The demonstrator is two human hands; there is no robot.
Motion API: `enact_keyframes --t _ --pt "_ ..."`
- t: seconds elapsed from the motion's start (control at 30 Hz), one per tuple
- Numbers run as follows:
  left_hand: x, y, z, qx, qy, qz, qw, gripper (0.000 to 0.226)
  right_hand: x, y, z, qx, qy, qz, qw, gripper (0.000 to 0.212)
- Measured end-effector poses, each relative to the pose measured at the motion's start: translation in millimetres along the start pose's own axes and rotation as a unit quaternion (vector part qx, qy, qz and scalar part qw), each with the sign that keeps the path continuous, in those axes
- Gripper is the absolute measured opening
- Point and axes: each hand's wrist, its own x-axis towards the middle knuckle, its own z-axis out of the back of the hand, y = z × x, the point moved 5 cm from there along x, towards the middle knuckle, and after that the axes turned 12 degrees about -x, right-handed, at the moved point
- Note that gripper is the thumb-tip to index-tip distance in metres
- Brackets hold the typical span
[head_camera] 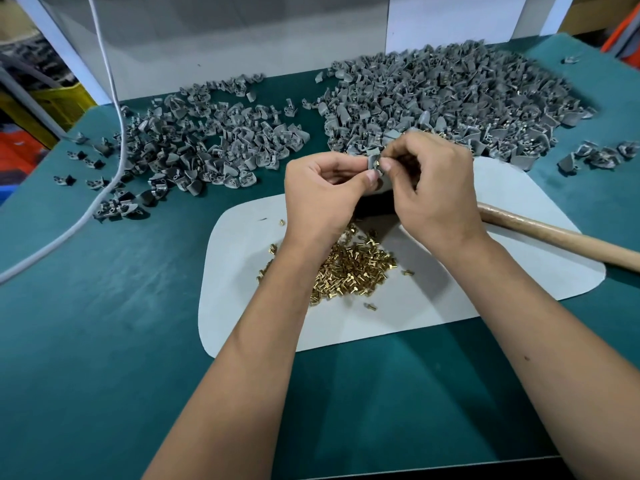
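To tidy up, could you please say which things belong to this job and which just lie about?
In use: grey part, pinched by left hand and right hand; brass screws; left grey heap; right grey heap; white mat.
Idle: wooden handle; cable.

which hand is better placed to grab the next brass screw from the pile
Right, probably: the left hand grips the grey piece, while the right hand only pinches its brass screw, and the screw pile lies below.

Held grey part (373, 157) mostly hidden by fingers of left hand (322, 199), right hand (433, 188). On it, brass piece (376, 163) too small to identify. Long wooden handle (554, 237): one end behind right hand, other cut off by right edge.
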Motion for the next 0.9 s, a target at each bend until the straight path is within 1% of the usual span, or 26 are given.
enact_keyframes --t 0.2,0.33,0.4,0.53,0.67,0.8,0.9 --pt "0.7 1.5 0.2 -0.002 -0.009 0.006 1.0 0.015 -2.5 4.3 -1.1 -0.011 -0.009 0.002 1.0 0.005" --pt "1.3 0.5 -0.8 0.019 -0.005 -0.008 1.0 0.015 -2.8 4.2 -1.3 -0.02 -0.006 -0.005 1.0 0.006" --pt "1.2 -1.1 -1.1 0.044 0.003 -0.022 0.999 0.017 -2.9 4.0 -1.8 -0.027 0.003 -0.009 1.0 0.006" --pt "1.6 -4.2 -3.2 0.099 0.009 -0.061 0.993 0.027 -1.9 5.1 -1.9 -0.039 0.004 -0.019 0.999 0.007" --pt "3.6 -2.4 -3.1 0.157 0.015 -0.086 0.984 0.013 -2.2 4.6 -4.5 -0.05 0.015 -0.026 0.998 0.008" --pt "0.2 -5.8 -8.9 0.207 0.025 -0.128 0.97 0.015 0.0 2.5 -2.9 -0.042 0.02 -0.042 0.998 0.009" --pt "-1.5 -9.4 -8.6 0.237 0.014 -0.154 0.959 0.017 3.2 2.7 1.7 -0.02 0.053 -0.032 0.998 0.01"
